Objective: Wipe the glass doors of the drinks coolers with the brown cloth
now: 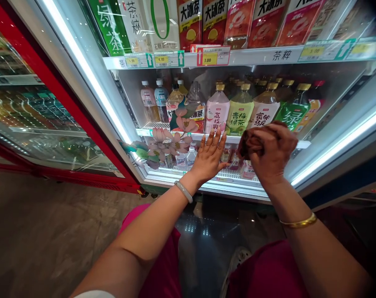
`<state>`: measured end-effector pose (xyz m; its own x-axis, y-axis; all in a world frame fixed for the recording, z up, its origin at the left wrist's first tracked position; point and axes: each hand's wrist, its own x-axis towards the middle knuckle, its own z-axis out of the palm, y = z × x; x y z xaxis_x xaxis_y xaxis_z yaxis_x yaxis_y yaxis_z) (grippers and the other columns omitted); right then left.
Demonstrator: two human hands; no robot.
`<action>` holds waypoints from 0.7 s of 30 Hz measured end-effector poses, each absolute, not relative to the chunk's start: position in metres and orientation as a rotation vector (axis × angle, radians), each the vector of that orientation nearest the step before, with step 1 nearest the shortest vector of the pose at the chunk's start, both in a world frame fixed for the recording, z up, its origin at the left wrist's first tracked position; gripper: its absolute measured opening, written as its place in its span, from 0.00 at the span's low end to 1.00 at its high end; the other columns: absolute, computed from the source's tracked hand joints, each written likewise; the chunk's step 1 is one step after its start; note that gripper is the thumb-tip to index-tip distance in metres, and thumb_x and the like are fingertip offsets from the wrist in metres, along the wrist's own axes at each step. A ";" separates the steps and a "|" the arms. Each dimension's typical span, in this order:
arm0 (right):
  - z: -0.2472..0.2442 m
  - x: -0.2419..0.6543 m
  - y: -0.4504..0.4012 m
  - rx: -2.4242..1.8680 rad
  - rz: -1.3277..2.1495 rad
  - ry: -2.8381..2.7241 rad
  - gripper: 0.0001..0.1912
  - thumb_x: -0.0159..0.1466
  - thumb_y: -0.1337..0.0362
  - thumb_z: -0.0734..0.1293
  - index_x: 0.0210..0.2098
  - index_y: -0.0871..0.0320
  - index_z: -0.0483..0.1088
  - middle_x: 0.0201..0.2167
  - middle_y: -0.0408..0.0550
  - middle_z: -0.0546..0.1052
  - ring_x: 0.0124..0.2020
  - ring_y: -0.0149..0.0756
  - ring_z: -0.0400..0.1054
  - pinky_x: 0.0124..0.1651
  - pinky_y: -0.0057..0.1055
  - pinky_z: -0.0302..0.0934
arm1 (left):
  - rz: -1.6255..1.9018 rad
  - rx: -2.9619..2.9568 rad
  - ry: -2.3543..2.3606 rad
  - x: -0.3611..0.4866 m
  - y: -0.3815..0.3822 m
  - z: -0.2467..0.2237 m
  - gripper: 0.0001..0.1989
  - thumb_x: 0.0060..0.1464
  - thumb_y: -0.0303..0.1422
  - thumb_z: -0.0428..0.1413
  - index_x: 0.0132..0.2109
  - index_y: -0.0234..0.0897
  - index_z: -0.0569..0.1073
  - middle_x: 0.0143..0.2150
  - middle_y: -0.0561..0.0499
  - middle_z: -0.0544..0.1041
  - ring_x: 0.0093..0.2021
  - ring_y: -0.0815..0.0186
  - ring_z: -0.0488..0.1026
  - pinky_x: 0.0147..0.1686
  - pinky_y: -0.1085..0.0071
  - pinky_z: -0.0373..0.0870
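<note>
Holding a dark red-brown cloth [247, 144] in a bunch with the right hand [275, 151], with fingers curled tightly over it. Squeezing a crumpled lump that pokes out past those fingers, toward the left hand [208, 156]. Looks soft, floppy and light, and should squash easily without breaking. Cannot tell if wet or dry; would likely feel heavier when wet. Best to hold by the thick middle, right under the curled fingers, with no loose corner hanging down.

Spreading the left fingers a little, with thumb out to the side and nothing gripped, seemingly flat on the glass fridge door [203, 75] in front. Should feel hard, stiff, smooth and slippery under those fingertips, with little to grab. Best touched with a flat palm and a gentle push, and never banged. Cannot tell for sure if the cloth touches the glass too.

Showing pink flower stickers [169, 142] just beside the left fingers, on the side away from the cloth; likely thin, and maybe easy to peel at the edges. Showing a pink lychee drink bottle [217, 111] behind the left fingertips, and a peach oolong tea bottle [265, 108] behind the right fingers.
</note>
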<state>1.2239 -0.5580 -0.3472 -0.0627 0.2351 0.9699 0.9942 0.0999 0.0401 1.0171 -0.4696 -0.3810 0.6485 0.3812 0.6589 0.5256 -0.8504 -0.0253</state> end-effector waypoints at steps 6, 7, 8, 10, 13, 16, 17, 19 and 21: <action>-0.357 1.206 -0.551 -1.251 -1.117 -1.572 0.21 0.62 0.64 0.71 0.55 0.50 0.72 0.57 0.54 0.72 0.62 0.51 0.61 0.64 0.50 0.60 | -0.943 -2.643 -0.743 1.019 -0.469 -0.392 0.51 0.65 0.47 0.58 0.79 0.29 0.38 0.81 0.32 0.32 0.79 0.51 0.19 0.77 0.41 0.33; -0.367 1.200 -0.549 -1.242 -1.112 -1.643 0.19 0.63 0.63 0.71 0.54 0.49 0.72 0.56 0.53 0.73 0.62 0.50 0.61 0.64 0.49 0.60 | -0.929 -2.644 -0.736 1.019 -0.469 -0.394 0.50 0.66 0.46 0.58 0.79 0.29 0.39 0.81 0.32 0.33 0.79 0.51 0.19 0.77 0.42 0.33; -0.378 1.194 -0.548 -1.239 -1.092 -1.706 0.18 0.63 0.63 0.71 0.53 0.49 0.73 0.55 0.52 0.74 0.62 0.50 0.61 0.63 0.48 0.61 | -0.916 -2.646 -0.727 1.018 -0.468 -0.397 0.48 0.67 0.44 0.57 0.79 0.29 0.40 0.81 0.32 0.34 0.79 0.51 0.20 0.77 0.42 0.33; -0.398 1.184 -0.547 -1.258 -1.029 -1.793 0.16 0.63 0.64 0.71 0.51 0.50 0.75 0.54 0.51 0.76 0.61 0.49 0.61 0.62 0.46 0.61 | -0.896 -2.654 -0.719 1.017 -0.467 -0.402 0.44 0.68 0.40 0.55 0.79 0.29 0.41 0.81 0.32 0.37 0.79 0.52 0.22 0.78 0.43 0.32; -0.411 1.181 -0.548 -1.274 -0.943 -1.886 0.14 0.62 0.67 0.70 0.48 0.52 0.77 0.51 0.50 0.78 0.59 0.47 0.62 0.61 0.44 0.61 | -0.906 -2.660 -0.741 1.017 -0.468 -0.410 0.43 0.68 0.38 0.54 0.79 0.29 0.42 0.80 0.31 0.39 0.80 0.52 0.25 0.77 0.42 0.32; -0.401 1.194 -0.553 -1.255 -0.940 -1.920 0.14 0.64 0.68 0.69 0.48 0.50 0.77 0.53 0.49 0.78 0.60 0.45 0.63 0.62 0.44 0.61 | -0.924 -2.667 -0.780 1.022 -0.474 -0.416 0.47 0.66 0.42 0.57 0.79 0.29 0.41 0.80 0.31 0.37 0.80 0.49 0.26 0.77 0.39 0.34; -0.394 1.200 -0.555 -1.260 -0.950 -1.869 0.14 0.64 0.68 0.69 0.49 0.50 0.77 0.53 0.49 0.77 0.61 0.46 0.63 0.63 0.44 0.61 | -0.916 -2.674 -0.768 1.024 -0.476 -0.416 0.49 0.65 0.44 0.59 0.79 0.30 0.41 0.80 0.31 0.37 0.80 0.49 0.26 0.77 0.40 0.34; -0.383 1.212 -0.558 -1.286 -0.965 -1.714 0.16 0.63 0.68 0.70 0.50 0.51 0.76 0.54 0.50 0.75 0.62 0.47 0.62 0.65 0.46 0.60 | -0.893 -2.686 -0.706 1.030 -0.480 -0.417 0.52 0.63 0.48 0.60 0.79 0.30 0.40 0.81 0.32 0.37 0.80 0.50 0.27 0.78 0.42 0.35; -0.380 1.220 -0.561 -1.302 -0.967 -1.626 0.17 0.62 0.68 0.70 0.50 0.51 0.76 0.55 0.51 0.73 0.62 0.47 0.61 0.66 0.48 0.60 | -0.887 -2.691 -0.659 1.037 -0.482 -0.417 0.53 0.63 0.50 0.60 0.79 0.30 0.41 0.81 0.33 0.38 0.80 0.52 0.28 0.78 0.45 0.36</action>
